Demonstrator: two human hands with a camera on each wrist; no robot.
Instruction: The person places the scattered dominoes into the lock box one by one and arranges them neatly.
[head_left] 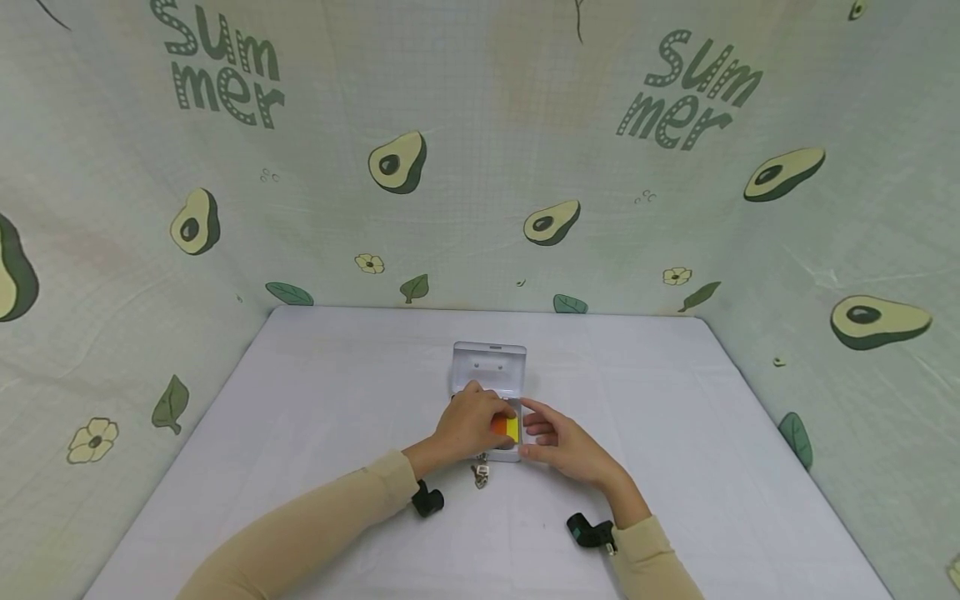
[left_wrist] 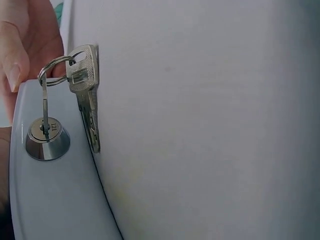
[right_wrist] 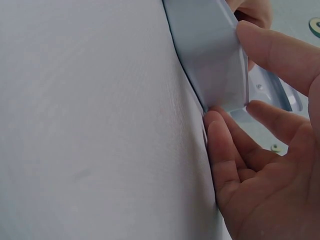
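Observation:
A small light-grey metal cash box [head_left: 507, 456] stands on the table with its lid [head_left: 487, 371] raised. My left hand [head_left: 468, 423] reaches over the box from the left, thumb and forefinger around an orange-and-yellow flat piece [head_left: 512, 428] inside it. That hand hides most of the interior. At the box's right side is my right hand [head_left: 564, 446], its thumb on the front corner and its forefinger at the rear corner. In the left wrist view, one key sits in the lock [left_wrist: 48, 137], and a second key [left_wrist: 85, 85] hangs from the same ring.
A white cloth covers the table [head_left: 360, 358]. Pale curtains [head_left: 480, 100] printed with avocados and leaves rise at the back and both sides. Black wrist cameras [head_left: 428, 500] sit near both cuffs.

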